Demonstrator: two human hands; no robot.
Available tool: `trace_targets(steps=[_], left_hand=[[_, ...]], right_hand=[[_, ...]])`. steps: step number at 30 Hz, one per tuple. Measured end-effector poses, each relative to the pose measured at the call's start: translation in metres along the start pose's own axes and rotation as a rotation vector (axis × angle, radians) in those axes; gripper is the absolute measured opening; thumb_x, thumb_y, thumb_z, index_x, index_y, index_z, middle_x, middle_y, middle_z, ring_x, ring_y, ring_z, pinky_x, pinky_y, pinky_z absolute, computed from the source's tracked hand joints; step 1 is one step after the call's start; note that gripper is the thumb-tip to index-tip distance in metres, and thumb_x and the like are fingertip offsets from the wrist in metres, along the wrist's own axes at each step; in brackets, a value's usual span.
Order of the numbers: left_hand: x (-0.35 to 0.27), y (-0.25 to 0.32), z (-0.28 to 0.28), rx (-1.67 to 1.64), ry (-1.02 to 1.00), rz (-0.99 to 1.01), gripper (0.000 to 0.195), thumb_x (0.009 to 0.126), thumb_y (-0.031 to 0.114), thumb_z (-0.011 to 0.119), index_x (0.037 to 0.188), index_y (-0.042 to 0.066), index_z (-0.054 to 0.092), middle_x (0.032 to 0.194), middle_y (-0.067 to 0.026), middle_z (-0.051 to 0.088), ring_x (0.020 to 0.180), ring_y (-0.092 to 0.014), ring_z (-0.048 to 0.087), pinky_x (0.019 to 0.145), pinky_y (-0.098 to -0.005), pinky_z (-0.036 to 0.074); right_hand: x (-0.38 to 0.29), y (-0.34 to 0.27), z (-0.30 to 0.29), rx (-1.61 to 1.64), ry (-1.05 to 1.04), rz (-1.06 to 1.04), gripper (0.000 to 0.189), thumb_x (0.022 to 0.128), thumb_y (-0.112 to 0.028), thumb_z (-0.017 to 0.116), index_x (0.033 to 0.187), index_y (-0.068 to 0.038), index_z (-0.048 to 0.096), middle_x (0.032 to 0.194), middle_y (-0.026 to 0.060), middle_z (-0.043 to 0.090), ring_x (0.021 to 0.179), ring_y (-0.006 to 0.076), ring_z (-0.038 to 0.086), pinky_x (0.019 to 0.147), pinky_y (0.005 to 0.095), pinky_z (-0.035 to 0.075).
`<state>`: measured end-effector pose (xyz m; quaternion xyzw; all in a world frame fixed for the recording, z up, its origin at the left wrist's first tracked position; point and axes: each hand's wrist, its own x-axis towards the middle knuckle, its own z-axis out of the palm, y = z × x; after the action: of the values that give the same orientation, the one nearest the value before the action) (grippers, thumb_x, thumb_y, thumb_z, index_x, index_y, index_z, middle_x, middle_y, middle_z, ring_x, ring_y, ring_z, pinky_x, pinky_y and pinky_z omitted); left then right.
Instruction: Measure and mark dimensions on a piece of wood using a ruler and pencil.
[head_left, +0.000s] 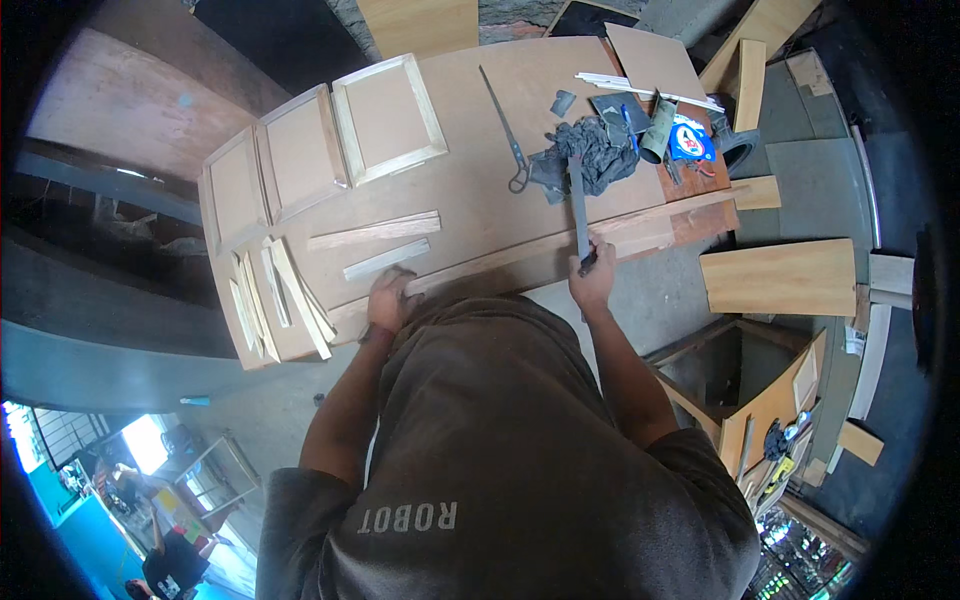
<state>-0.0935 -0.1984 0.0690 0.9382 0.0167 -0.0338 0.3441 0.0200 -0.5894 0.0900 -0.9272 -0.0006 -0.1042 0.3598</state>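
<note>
My right hand (592, 279) is closed around the dark handle of a long flat metal tool (578, 202), perhaps a file or a saw blade, which points away from me. It crosses over a long wooden strip (517, 255) lying along the table's near edge. My left hand (391, 298) rests on the left part of that strip; its finger grip is partly hidden. Beyond the tool's tip is a crumpled dark cloth (592, 154). A handsaw with a narrow blade (504, 120) lies left of the cloth.
Framed wooden panels (386, 120) stand in a row at the back left of the table (480, 180). Thin wood strips (289, 289) and two short pieces (375, 229) lie nearer. At right are a blue packet (690, 139), a green tube (658, 131) and boards (780, 277). Another person (176, 562) is far lower left.
</note>
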Motion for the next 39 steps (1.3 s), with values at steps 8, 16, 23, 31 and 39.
trace_targets(steps=[8, 16, 23, 31, 39], left_hand=[[0.001, -0.002, 0.003, 0.008, 0.083, 0.044, 0.041, 0.070, 0.013, 0.083, 0.109, 0.009, 0.071, 0.112, -0.0116, 0.069, 0.111, -0.035, 0.062, 0.098, -0.0446, 0.050], [0.000, -0.004, 0.004, 0.014, 0.072, 0.010, 0.042, 0.069, 0.014, 0.085, 0.108, 0.009, 0.071, 0.114, -0.0118, 0.068, 0.112, -0.034, 0.062, 0.099, -0.0434, 0.050], [0.000, 0.003, -0.001, -0.087, 0.162, -0.031, 0.046, 0.065, 0.017, 0.089, 0.107, 0.007, 0.072, 0.109, -0.0125, 0.069, 0.108, -0.033, 0.065, 0.096, -0.0422, 0.052], [-0.005, -0.009, -0.008, -0.075, 0.132, 0.029, 0.044, 0.066, 0.014, 0.089, 0.107, 0.008, 0.074, 0.109, -0.0132, 0.071, 0.102, -0.035, 0.066, 0.092, -0.0416, 0.054], [-0.008, -0.005, -0.006, -0.033, 0.149, 0.008, 0.037, 0.069, 0.013, 0.084, 0.104, 0.008, 0.074, 0.108, -0.0127, 0.071, 0.105, -0.035, 0.065, 0.096, -0.0430, 0.052]], right_hand=[[0.000, -0.004, 0.002, 0.060, 0.007, -0.013, 0.053, 0.078, -0.005, 0.071, 0.129, -0.009, 0.058, 0.106, 0.0167, 0.055, 0.094, 0.0351, 0.060, 0.084, 0.0438, 0.052], [0.002, -0.010, 0.001, 0.041, -0.016, 0.008, 0.052, 0.076, -0.002, 0.070, 0.127, -0.004, 0.060, 0.109, 0.0166, 0.057, 0.099, 0.0339, 0.059, 0.089, 0.0420, 0.050], [0.004, -0.006, 0.006, 0.031, -0.011, -0.022, 0.048, 0.077, -0.005, 0.071, 0.124, -0.003, 0.059, 0.107, 0.0171, 0.055, 0.099, 0.0363, 0.058, 0.089, 0.0436, 0.050], [0.007, -0.007, 0.007, 0.040, -0.008, -0.067, 0.051, 0.077, -0.005, 0.070, 0.126, -0.004, 0.059, 0.108, 0.0170, 0.055, 0.100, 0.0366, 0.058, 0.090, 0.0440, 0.050], [0.015, -0.022, 0.010, 0.101, -0.012, -0.040, 0.050, 0.078, -0.006, 0.070, 0.127, -0.005, 0.061, 0.109, 0.0175, 0.057, 0.102, 0.0377, 0.058, 0.091, 0.0449, 0.050]])
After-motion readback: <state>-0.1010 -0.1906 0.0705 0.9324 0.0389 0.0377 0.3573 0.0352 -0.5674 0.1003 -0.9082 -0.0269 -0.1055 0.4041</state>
